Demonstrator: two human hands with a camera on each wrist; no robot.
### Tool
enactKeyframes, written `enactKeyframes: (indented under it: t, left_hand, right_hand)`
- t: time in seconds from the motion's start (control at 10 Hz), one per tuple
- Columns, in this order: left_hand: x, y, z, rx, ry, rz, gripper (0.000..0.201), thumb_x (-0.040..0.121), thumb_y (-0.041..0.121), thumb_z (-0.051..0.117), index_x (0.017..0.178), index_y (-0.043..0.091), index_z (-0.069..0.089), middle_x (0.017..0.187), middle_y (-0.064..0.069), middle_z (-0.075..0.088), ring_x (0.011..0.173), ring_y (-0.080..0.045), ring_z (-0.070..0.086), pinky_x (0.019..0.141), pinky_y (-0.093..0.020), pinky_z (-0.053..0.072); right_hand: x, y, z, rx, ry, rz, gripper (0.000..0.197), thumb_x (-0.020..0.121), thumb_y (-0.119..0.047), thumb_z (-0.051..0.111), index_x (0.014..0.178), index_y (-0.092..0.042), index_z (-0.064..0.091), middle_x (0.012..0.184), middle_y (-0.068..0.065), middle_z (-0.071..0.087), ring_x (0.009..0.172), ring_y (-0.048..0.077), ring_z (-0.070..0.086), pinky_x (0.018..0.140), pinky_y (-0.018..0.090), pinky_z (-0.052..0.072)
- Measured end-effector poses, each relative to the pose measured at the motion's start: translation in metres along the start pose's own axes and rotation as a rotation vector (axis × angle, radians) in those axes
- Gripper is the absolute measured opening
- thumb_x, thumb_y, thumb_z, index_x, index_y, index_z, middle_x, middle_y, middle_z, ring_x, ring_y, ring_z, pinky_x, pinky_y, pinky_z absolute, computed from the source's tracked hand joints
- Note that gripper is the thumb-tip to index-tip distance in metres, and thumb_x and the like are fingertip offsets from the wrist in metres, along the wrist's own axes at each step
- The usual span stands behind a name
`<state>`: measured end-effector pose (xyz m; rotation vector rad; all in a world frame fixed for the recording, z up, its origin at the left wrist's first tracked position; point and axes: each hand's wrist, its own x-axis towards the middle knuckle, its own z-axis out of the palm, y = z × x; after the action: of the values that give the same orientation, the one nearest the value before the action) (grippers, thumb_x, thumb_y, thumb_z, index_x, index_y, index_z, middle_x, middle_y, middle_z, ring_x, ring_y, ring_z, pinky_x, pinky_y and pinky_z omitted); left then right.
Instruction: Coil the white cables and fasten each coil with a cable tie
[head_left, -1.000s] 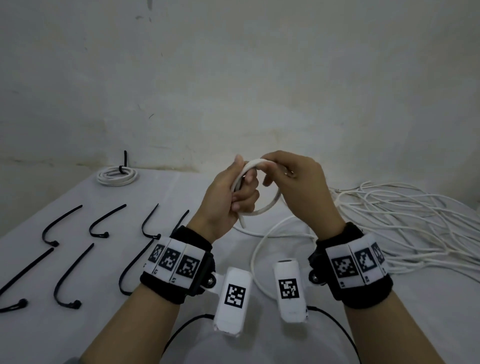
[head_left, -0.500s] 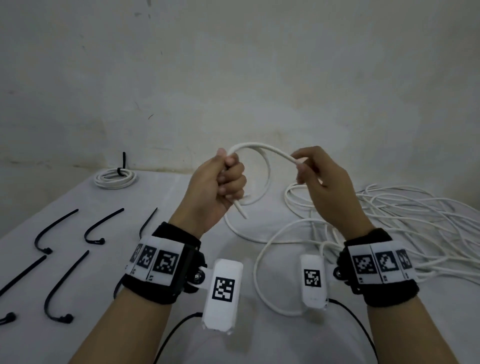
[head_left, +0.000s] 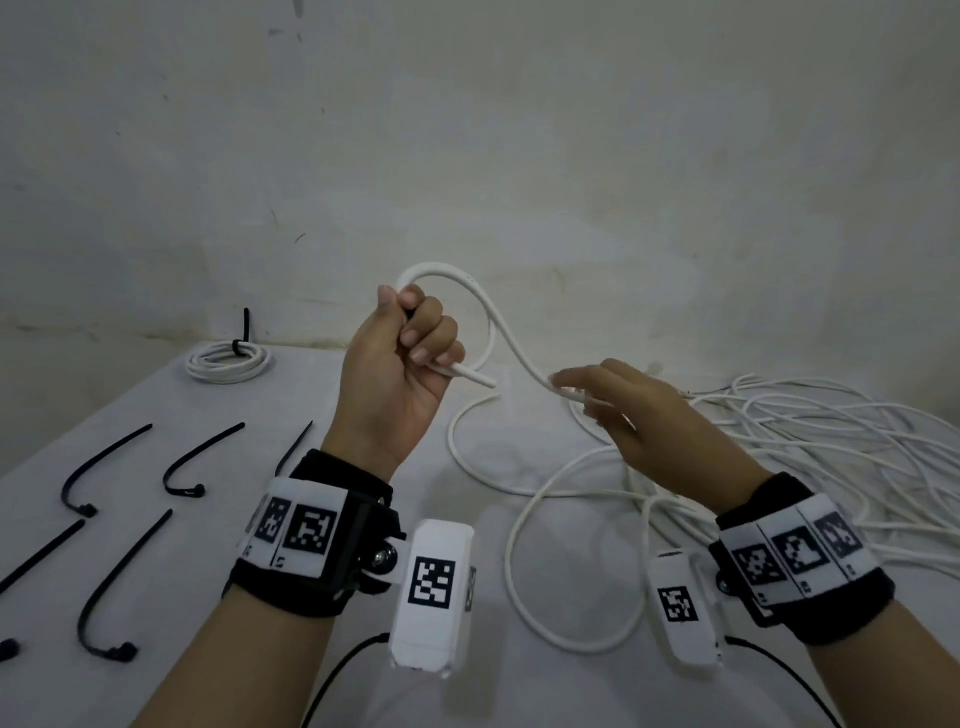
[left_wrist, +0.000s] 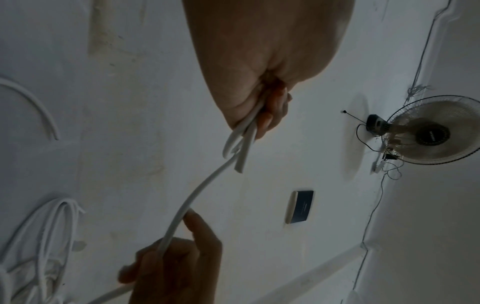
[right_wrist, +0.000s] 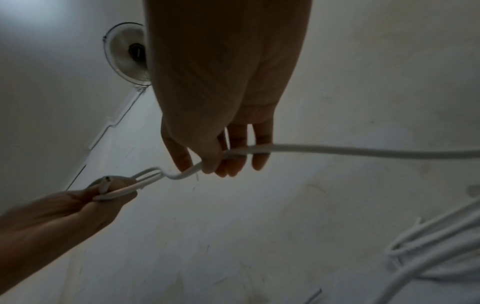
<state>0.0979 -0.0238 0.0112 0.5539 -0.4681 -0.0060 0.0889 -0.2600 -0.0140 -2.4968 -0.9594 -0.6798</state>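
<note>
At the near edge of the white-covered bench (head_left: 363, 395) the white round cable (head_left: 511, 545) trails in a loose open curve, and it rises from there to the two hands held above the middle. The right hand (head_left: 639, 415) has its fingers nearly straight, with the cable lying across them and lightly steadied by the thumb rather than gripped. The left hand (head_left: 400, 364) is closed in a fist round the first small loop, the cut end poking out below the knuckles. Along the left edge lie several black plastic cable ties (head_left: 104, 587), untouched, and at the far left corner sits one finished white coil (head_left: 228, 359) already cinched with a tie. To the right, a tangled heap of white cables (head_left: 810, 447) sprawls toward the far right edge. The risk, as I judge it, is that the springy cable slips off those loose right fingers and the next turn comes out lopsided, or that the trailing length snags in the heap and drags it along.
</note>
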Motion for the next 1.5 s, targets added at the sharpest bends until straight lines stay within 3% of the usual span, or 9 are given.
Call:
enactKeyframes:
  t: [0.1,0.2,0.3,0.5,0.8,1.0,1.1,1.2,1.5]
  left_hand:
    - [-0.001,0.0,0.002,-0.039,-0.012,0.009,0.036,0.102,0.031,0.021,0.074,0.018,0.04,0.051,0.009,0.032,0.041,-0.003,0.03,0.044,-0.015,0.034]
    - [-0.001,-0.002,0.001,-0.011,0.008,0.005,0.037,0.103,0.031,0.021,0.075,0.018,0.04,0.051,0.009,0.032,0.041,-0.003,0.03,0.044,-0.015,0.034]
    - [-0.001,-0.003,0.002,0.085,0.037,0.003,0.038,0.104,0.032,0.019,0.075,0.018,0.04,0.051,0.009,0.032,0.041,-0.003,0.029,0.044,-0.015,0.033]
    - [-0.005,-0.015,0.011,0.207,0.066,-0.045,0.037,0.104,0.032,0.02,0.076,0.015,0.04,0.051,0.007,0.032,0.041,-0.004,0.03,0.044,-0.016,0.035]
    - [-0.02,-0.037,0.015,0.488,-0.088,-0.254,0.034,0.099,0.033,0.031,0.098,0.005,0.05,0.067,-0.004,0.056,0.055,-0.011,0.055,0.051,-0.023,0.05]
    - [-0.023,-0.041,0.022,0.515,-0.108,-0.311,0.04,0.103,0.03,0.027,0.075,0.013,0.05,0.054,0.0,0.043,0.041,-0.009,0.038,0.042,-0.019,0.037]
    - [-0.022,-0.039,0.022,0.424,-0.092,-0.341,0.037,0.102,0.03,0.025,0.074,0.011,0.04,0.05,0.002,0.036,0.034,-0.005,0.027,0.035,-0.016,0.028]
    - [-0.022,-0.039,0.025,0.359,-0.054,-0.36,0.042,0.102,0.035,0.023,0.07,0.012,0.038,0.047,0.005,0.029,0.031,-0.002,0.022,0.032,-0.014,0.02]
    - [-0.021,-0.039,0.026,0.42,0.066,-0.284,0.049,0.095,0.052,0.029,0.065,0.014,0.038,0.049,0.004,0.024,0.034,-0.004,0.023,0.034,-0.015,0.026]
  right_hand:
    - [-0.008,0.009,-0.003,-0.033,-0.043,0.014,0.067,0.091,0.006,0.048,0.136,-0.042,0.038,0.095,0.005,0.054,0.081,0.019,0.06,0.072,0.036,0.052]
    - [-0.01,0.013,-0.002,-0.214,0.0,-0.095,0.072,0.083,0.016,0.053,0.135,-0.032,0.043,0.095,0.006,0.053,0.073,0.022,0.057,0.061,0.036,0.05]
    - [-0.008,0.001,-0.005,-0.405,0.064,-0.277,0.054,0.076,0.018,0.049,0.118,-0.015,0.06,0.092,0.007,0.056,0.072,0.025,0.05,0.064,0.028,0.034]
    - [0.007,-0.049,-0.016,-0.48,0.066,-0.531,0.032,0.084,0.007,0.048,0.099,-0.012,0.069,0.09,0.004,0.058,0.078,0.018,0.044,0.07,0.032,0.035]
    - [0.034,-0.061,-0.033,0.001,0.165,-0.27,0.01,0.083,-0.014,0.071,0.087,-0.007,0.066,0.084,0.001,0.061,0.074,0.008,0.053,0.07,0.021,0.042]
    - [0.041,-0.041,-0.022,0.082,0.209,-0.183,0.002,0.086,-0.012,0.069,0.088,-0.011,0.069,0.092,0.0,0.057,0.082,0.005,0.052,0.074,0.011,0.038]
    - [0.04,-0.035,-0.017,0.036,0.319,-0.139,0.008,0.088,-0.02,0.067,0.09,-0.013,0.07,0.106,0.004,0.059,0.097,0.016,0.056,0.078,0.019,0.045]
    - [0.038,-0.035,-0.012,0.033,0.359,-0.186,0.02,0.091,-0.02,0.061,0.106,-0.011,0.072,0.101,0.005,0.067,0.088,0.017,0.065,0.07,0.032,0.052]
    - [0.031,-0.035,-0.01,-0.132,0.117,-0.173,0.072,0.078,0.01,0.053,0.144,-0.015,0.039,0.11,0.007,0.057,0.083,0.015,0.052,0.072,0.026,0.046]
